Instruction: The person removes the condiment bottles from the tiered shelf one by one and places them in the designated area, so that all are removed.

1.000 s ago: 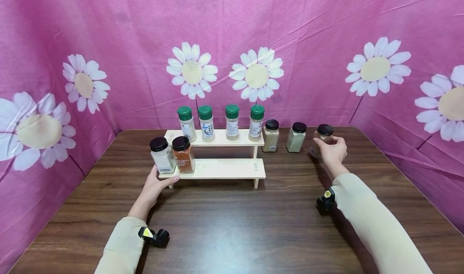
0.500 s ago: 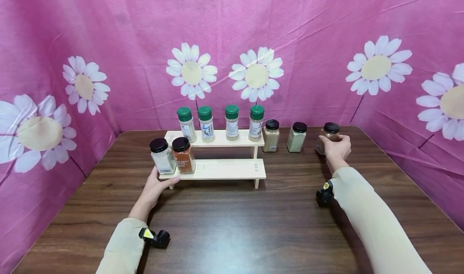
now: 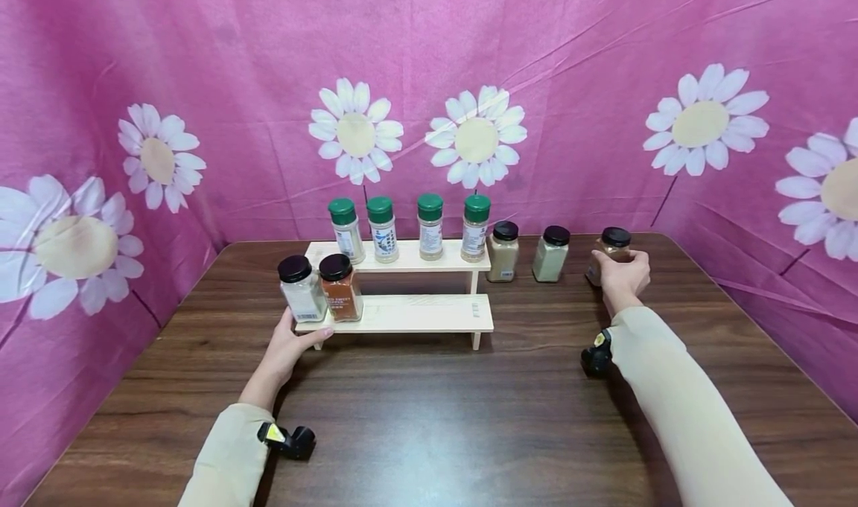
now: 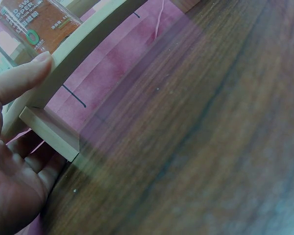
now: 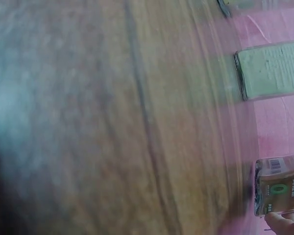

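A two-tier pale wooden rack (image 3: pixel 415 313) stands on the table, seen in the head view. My left hand (image 3: pixel 284 351) grips the left end of its lower step. In the left wrist view the thumb (image 4: pixel 32 73) lies on the front edge while the other fingers pass beneath, near the rack's leg (image 4: pixel 54 132). A white spice jar (image 3: pixel 303 295) and a red spice jar (image 3: pixel 343 298) sit on that step, beside this hand. At the far right, my right hand (image 3: pixel 623 278) holds a brown spice jar (image 3: pixel 613 254), upright at the table; its label shows in the right wrist view.
Several green-capped shakers (image 3: pixel 430 228) line the upper step. Between the rack and my right hand stand a tan jar (image 3: pixel 503 257) and a pale green jar (image 3: pixel 551 257), both black-lidded. A pink flowered cloth (image 3: pixel 415 60) hangs behind the brown wooden table (image 3: pixel 415 418).
My right hand has moved a little right and back with the brown spice jar, mostly in the first half second. The left hand and the rack stay put.
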Available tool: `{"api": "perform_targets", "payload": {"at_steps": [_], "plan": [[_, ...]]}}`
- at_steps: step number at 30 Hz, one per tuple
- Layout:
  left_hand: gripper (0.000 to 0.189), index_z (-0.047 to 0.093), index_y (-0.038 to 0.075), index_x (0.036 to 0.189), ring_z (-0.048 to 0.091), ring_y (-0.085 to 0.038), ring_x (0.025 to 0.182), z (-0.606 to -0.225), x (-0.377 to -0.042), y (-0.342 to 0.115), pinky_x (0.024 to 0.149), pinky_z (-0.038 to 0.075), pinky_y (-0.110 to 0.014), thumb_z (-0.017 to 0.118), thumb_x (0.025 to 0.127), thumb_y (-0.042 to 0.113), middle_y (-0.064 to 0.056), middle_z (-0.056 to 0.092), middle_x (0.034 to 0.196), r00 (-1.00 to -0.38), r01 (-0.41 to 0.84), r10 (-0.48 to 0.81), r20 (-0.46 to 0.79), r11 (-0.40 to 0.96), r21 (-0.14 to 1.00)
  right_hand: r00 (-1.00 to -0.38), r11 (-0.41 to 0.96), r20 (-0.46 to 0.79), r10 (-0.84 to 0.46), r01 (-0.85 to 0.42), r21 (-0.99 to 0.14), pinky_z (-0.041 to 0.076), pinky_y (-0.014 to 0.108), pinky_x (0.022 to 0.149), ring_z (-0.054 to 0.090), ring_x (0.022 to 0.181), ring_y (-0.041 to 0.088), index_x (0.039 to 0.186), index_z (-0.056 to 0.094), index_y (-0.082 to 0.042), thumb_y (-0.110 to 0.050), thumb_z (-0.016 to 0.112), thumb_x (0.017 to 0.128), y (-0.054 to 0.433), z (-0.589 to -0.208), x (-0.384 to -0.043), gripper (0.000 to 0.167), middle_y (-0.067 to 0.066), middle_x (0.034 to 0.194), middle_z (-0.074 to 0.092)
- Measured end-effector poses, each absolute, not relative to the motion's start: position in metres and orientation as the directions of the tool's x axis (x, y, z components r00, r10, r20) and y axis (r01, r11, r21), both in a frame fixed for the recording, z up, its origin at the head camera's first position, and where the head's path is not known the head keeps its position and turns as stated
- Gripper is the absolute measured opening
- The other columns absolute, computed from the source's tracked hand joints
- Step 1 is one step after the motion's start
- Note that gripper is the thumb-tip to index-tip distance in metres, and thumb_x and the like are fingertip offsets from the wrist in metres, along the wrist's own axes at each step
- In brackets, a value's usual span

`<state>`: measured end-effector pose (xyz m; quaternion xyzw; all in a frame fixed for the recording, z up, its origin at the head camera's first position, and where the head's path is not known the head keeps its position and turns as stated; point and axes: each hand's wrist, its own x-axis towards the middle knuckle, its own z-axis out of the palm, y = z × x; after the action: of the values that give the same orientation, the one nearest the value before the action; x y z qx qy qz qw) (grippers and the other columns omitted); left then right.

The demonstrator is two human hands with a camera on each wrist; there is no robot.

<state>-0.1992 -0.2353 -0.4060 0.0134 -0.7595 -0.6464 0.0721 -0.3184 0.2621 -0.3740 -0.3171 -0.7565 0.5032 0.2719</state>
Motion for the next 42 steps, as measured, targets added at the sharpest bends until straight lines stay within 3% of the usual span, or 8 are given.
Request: {"api": "perform_targets", "payload": {"at_steps": [10, 29, 42], "plan": [[0.074, 0.023, 0.001, 0.13, 0.027, -0.022, 0.115, -0.404, -0.198, -0.235, 0.095, 0.019, -0.035, 0.067, 0.071, 0.003, -0.016, 0.032, 0.128, -0.992, 0.058, -0.102, 0.074, 0.157, 0.986, -0.641, 0.279, 0.09, 0.762, 0.199, -0.939, 0.026, 0.03, 0.092, 0.038, 0.109, 0.028, 0.113, 0.043, -0.005, -0.028, 0.071, 0.067, 0.259, -0.378, -0.321, 0.058, 0.012, 0.115, 0.049], [0.074, 0.026, 0.003, 0.129, 0.028, -0.021, 0.114, -0.408, -0.2, -0.237, 0.096, 0.016, -0.036, 0.069, 0.069, 0.005, -0.014, 0.033, 0.127, -0.989, 0.078, -0.11, 0.096, 0.161, 0.984, -0.725, 0.262, 0.053, 0.686, 0.178, -0.948, 0.022, 0.03, 0.095, 0.031, 0.115, 0.026, 0.124, 0.03, -0.007, -0.03, 0.068, 0.07, 0.257, -0.375, -0.314, 0.07, 0.012, 0.124, 0.04], [0.074, 0.026, 0.002, 0.129, 0.028, -0.022, 0.114, -0.408, -0.201, -0.237, 0.096, 0.016, -0.036, 0.07, 0.069, 0.005, -0.015, 0.034, 0.127, -0.99, 0.073, -0.111, 0.091, 0.161, 0.984, -0.754, 0.394, 0.188, 0.63, 0.102, -0.914, 0.025, 0.036, 0.092, 0.035, 0.11, 0.029, 0.127, 0.028, -0.006, -0.031, 0.068, 0.07, 0.259, -0.355, -0.306, 0.074, 0.015, 0.118, 0.043]]}}
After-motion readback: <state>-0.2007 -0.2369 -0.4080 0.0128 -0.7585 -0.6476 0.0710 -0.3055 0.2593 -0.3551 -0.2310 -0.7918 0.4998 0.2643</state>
